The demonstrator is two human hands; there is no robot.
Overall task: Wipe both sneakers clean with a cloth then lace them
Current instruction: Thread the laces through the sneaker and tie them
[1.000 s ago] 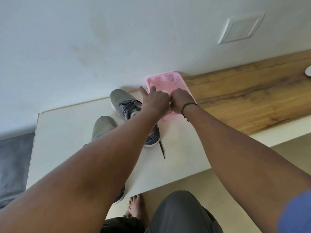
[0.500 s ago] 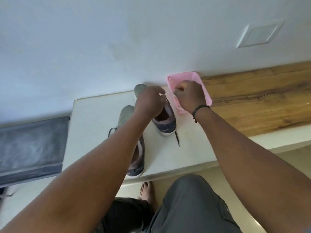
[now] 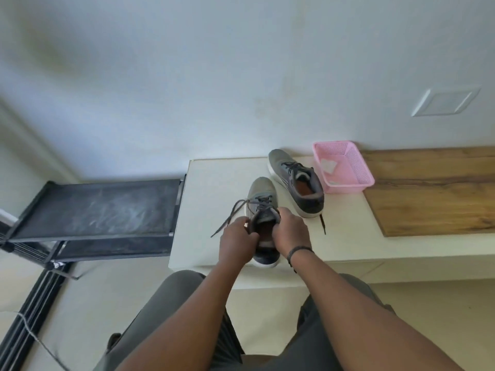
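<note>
Just then both hands were on the nearer sneaker [image 3: 261,194], which stood on the pale tabletop [image 3: 203,210] close to its front edge with its toe pointing toward the wall. The left hand [image 3: 237,243] was at the shoe's left side by the heel, its fingers curled and pinching a dark lace [image 3: 227,219] that ran up in a loose loop to the eyelets, with a free end trailing out to the left. The right hand [image 3: 290,232], with a dark band [image 3: 298,251] on its wrist, gripped the right side of the collar, fingers curled over the rim of the opening. The second sneaker [image 3: 297,180] lay just beyond and to the right, apart from the first, toe also toward the wall, its reddish insole showing; a dark lace end [image 3: 322,223] lay on the tabletop behind its heel. Touching or just beside that shoe's right flank stood a pink perforated basket [image 3: 356,167] with a pale cloth [image 3: 328,165] lying inside it. Whether the basket and the shoe truly met could not be told. To the right of the basket a wood-grain board [image 3: 434,191] covered the surface. To the left of the tabletop stood a black rack [image 3: 99,207] with a dusty top. The person's grey-clad knees [image 3: 171,303] showed below.
</note>
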